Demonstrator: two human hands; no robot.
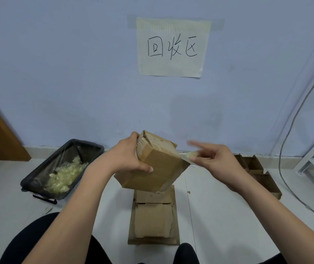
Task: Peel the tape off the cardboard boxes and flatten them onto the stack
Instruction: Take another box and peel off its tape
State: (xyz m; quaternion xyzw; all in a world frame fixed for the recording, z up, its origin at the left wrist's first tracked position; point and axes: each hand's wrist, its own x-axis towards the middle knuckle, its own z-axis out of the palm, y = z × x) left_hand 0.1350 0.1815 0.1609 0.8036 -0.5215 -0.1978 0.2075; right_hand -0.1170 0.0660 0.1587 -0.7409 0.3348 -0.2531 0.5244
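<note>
Two hands, left gripping box, right pinching tape

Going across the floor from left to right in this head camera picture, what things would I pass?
Black bin lined with plastic and holding balled-up tape → stack of flattened cardboard in the middle → open cardboard boxes by the wall → white frame at the far right.

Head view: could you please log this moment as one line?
left hand grips box | right hand pinches tape | flattened stack below

head view looks forward-down at a wall, seemingly close.
</note>
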